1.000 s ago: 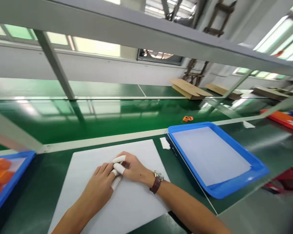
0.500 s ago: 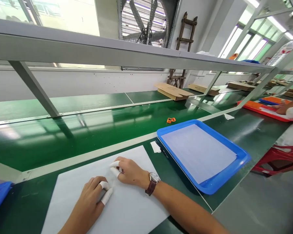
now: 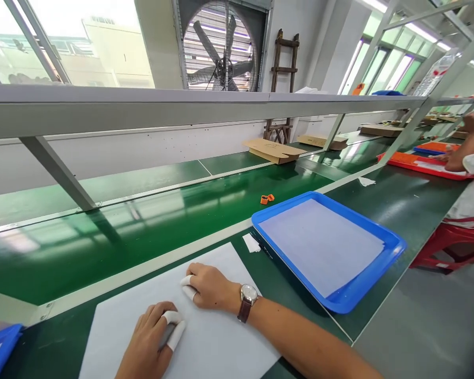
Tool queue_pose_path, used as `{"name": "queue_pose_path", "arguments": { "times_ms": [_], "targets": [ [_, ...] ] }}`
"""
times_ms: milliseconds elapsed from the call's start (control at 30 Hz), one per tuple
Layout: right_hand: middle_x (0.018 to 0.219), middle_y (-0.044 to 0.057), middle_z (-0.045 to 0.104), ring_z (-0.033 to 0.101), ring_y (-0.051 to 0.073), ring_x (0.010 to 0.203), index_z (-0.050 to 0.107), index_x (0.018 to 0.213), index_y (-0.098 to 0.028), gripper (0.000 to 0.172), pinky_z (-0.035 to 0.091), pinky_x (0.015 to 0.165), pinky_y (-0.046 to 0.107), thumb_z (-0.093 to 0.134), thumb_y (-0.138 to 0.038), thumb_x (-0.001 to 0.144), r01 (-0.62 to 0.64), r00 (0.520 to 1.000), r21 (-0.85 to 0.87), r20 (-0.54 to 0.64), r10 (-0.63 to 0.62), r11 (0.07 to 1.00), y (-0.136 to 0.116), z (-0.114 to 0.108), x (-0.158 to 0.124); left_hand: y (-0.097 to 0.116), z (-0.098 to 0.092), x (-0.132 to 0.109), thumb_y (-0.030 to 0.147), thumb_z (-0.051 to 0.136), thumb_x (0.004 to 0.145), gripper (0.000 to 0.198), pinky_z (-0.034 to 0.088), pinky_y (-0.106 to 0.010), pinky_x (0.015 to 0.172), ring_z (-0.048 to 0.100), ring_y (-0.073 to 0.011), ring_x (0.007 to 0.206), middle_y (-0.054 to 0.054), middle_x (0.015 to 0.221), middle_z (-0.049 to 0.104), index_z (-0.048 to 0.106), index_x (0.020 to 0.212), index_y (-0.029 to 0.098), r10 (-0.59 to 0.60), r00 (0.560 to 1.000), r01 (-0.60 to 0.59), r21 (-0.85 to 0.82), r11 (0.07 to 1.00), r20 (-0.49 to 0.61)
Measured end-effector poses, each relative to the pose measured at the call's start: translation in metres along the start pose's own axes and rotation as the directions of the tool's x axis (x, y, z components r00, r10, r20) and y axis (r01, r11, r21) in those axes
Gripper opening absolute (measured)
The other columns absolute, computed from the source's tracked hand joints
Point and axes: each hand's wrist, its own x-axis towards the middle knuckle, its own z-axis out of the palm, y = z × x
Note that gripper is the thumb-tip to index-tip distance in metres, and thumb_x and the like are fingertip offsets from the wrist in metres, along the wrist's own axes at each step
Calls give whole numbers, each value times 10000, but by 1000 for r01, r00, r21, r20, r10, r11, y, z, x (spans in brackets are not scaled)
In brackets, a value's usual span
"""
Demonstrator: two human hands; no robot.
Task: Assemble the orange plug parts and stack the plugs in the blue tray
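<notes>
A large white sheet (image 3: 221, 342) lies on the dark green bench in front of me. My left hand (image 3: 152, 337) rests on it, fingers curled, thumb and index fingertip pressed together in white finger covers. Farther up the sheet is my right hand (image 3: 209, 287), also curled, with white covers on thumb and index finger and a brown-strapped watch (image 3: 247, 301) on the wrist. Whatever either pinch may hold is too small or hidden to make out. The hands are a short distance apart.
Right of the sheet sits a blue tray (image 3: 393, 252) lined with white paper (image 3: 324, 247); a small white scrap (image 3: 252, 243) lies beside it. An orange object (image 3: 267, 199) is on the green strip. A shelf beam (image 3: 142, 110) crosses above. A co-worker's arm (image 3: 462, 152) shows far right.
The camera view has tilted up slightly, showing more window and fan. Both hands keep nearly the same curled pose on the sheet. The co-worker's raised hand now shows at far right.
</notes>
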Motion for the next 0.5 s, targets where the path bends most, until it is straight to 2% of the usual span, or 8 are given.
{"name": "queue_pose_path", "arguments": {
  "times_ms": [133,367,500],
  "targets": [
    [998,61,584,512,200,835,650,925,-173,116,424,691,296,587,-185,829,25,1000,-82,9,-25,996,-2,2,0,5,0,7,293,558,912,90,556,-370,812,615,-245,950,-68,1064,642,628,881,244,-14,999,14,-1,1000,-36],
    [1017,58,562,491,198,836,624,905,-173,124,422,682,296,602,-172,782,44,999,-121,31,-41,992,-1,1,0,-2,4,6,304,568,914,87,542,-374,859,614,-239,989,-72,1095,637,627,941,245,12,999,-11,16,1000,-44],
    [1013,69,563,480,206,828,601,855,-175,116,421,678,304,597,-138,745,62,996,-155,70,-52,986,-2,-1,0,-2,5,6,333,588,907,93,552,-345,817,624,-231,971,-55,1067,646,631,934,255,27,997,-26,16,1000,-76]
  ]
}}
